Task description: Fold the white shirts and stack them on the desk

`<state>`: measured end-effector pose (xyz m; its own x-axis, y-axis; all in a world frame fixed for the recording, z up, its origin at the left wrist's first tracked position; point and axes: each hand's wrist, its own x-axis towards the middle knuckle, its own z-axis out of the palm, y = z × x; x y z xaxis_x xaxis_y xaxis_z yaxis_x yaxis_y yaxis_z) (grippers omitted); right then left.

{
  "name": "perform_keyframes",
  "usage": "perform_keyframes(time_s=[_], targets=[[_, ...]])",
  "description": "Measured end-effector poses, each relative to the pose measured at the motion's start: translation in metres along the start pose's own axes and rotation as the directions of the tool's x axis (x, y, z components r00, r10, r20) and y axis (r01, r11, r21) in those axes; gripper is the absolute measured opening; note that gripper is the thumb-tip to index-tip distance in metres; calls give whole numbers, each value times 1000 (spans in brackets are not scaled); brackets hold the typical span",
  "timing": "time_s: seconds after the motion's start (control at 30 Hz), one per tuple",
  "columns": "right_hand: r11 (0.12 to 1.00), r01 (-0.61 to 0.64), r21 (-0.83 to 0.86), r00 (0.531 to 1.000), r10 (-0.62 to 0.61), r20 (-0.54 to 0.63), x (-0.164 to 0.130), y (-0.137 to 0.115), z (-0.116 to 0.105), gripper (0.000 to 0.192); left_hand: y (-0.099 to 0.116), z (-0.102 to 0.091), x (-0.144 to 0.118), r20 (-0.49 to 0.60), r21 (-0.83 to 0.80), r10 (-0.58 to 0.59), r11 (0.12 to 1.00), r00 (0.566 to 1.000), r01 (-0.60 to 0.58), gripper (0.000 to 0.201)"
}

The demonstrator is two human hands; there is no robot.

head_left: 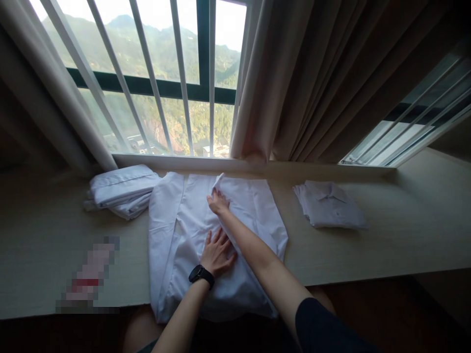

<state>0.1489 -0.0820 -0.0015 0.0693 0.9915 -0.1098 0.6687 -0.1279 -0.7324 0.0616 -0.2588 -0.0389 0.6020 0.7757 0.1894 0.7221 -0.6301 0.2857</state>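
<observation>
A white shirt [257,211] lies spread on the pale wooden window ledge [405,230], its lower part hanging over the front edge. My left hand [217,252], with a black watch on the wrist, presses flat on the shirt's middle, fingers apart. My right hand [218,202] reaches further up and pinches a raised fold of the shirt's fabric near the collar end. One long panel of the shirt lies folded along the left side.
A pile of folded white garments [123,190] sits to the left of the shirt. A single folded white shirt [329,205] lies to the right. A blurred object [90,274] rests at the front left. Barred windows and beige curtains [312,83] stand behind.
</observation>
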Motion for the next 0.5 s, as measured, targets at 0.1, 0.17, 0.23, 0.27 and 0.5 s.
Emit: perform_keyframes(time_s=[0.1, 0.17, 0.23, 0.27, 0.5], targets=[[993, 120, 6, 991, -121, 54, 2, 15, 4, 56, 2, -3, 1, -3, -15, -8, 1000, 1000, 8, 53], [985, 167, 31, 986, -166, -23, -3, 28, -12, 51, 3, -5, 1, -10, -21, -8, 1000, 1000, 8, 52], [989, 144, 28, 985, -140, -103, -18, 48, -39, 50, 4, -5, 2, -20, -24, -10, 1000, 1000, 10, 51], [992, 124, 21, 983, -120, -142, -30, 63, -55, 47, 4, -5, 2, -23, -26, -12, 1000, 1000, 11, 51], [970, 195, -142, 892, -236, -384, -176, 215, -135, 30, 6, -5, 3, -20, -19, -21, 1000, 1000, 20, 49]])
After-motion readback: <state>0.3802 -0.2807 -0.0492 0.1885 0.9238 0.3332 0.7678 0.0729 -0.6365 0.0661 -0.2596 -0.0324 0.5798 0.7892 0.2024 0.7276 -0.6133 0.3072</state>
